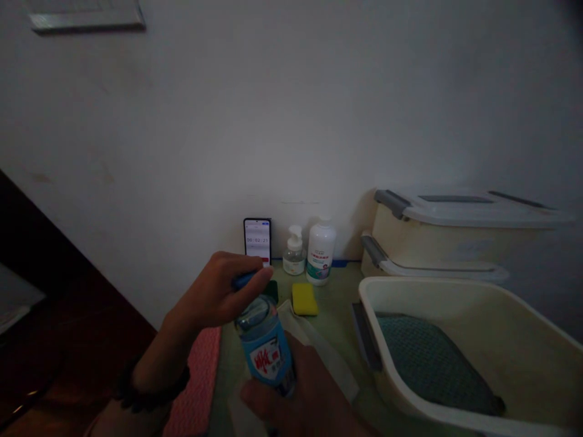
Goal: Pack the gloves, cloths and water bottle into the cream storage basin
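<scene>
My right hand is wrapped around a clear bottle with a blue label and red print, its top leaning away to the left. Over the bottle's top, my left hand is closed on a blue cap between thumb and fingers. Whether the cap touches the neck I cannot tell. A pale cloth lies beneath the bottle, with a yellow sponge just behind it. Partly hidden by my left hand is a dark green item. A dark beaded bracelet circles my left wrist.
Against the wall stand a phone showing a timer, a pump bottle and a white bottle. To the right is an open cream bin holding a grey-green cloth; lidded boxes are stacked behind. A pink cloth lies left.
</scene>
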`<state>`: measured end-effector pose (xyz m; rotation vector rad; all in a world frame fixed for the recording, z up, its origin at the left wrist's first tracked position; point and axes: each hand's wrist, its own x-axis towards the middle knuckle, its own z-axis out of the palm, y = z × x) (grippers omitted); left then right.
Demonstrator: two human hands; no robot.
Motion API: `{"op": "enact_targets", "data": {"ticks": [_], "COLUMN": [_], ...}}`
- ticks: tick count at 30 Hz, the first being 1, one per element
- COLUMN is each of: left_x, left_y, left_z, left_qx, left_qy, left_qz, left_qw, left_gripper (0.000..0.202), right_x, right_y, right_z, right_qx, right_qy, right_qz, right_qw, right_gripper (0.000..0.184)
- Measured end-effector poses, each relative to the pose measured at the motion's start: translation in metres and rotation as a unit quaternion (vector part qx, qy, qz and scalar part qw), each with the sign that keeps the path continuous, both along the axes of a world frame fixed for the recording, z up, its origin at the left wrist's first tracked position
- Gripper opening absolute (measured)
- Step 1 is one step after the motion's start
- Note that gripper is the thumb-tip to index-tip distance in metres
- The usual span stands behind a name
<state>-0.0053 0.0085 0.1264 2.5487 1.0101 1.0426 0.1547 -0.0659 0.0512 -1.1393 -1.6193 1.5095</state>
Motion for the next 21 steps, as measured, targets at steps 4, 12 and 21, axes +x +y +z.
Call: {"op": "enact_targets", "data": {"ticks": [4,12,21], "left_x": [0.003,0.016,0.017], "left_y": [0.0,-0.005,-0.007], "left_z": [-0.004,-0.011,-0.01], "left_qx": [0.057,0.053,0.042], "left_qy": [0.053,0.059,0.019], "left_qz": [-0.032,-0.075,-0.095], "left_qw": [0.996,0.994,0.994], "left_gripper": [0.033,0.031,0.033], "right_x": [-0.004,-0.007,0.0], "right_y": [0.002,0.005,0.003], "right_z": [0.002,0.005,0.001], "right_qx": [0.016,-0.012,-0.069], "right_qy": [-0.011,0.062,0.1], "right_qz": [0.005,-0.017,0.032], "right_qw": [1.0,0.998,0.992], "right_gripper": [0.027,0.024,0.028]}}
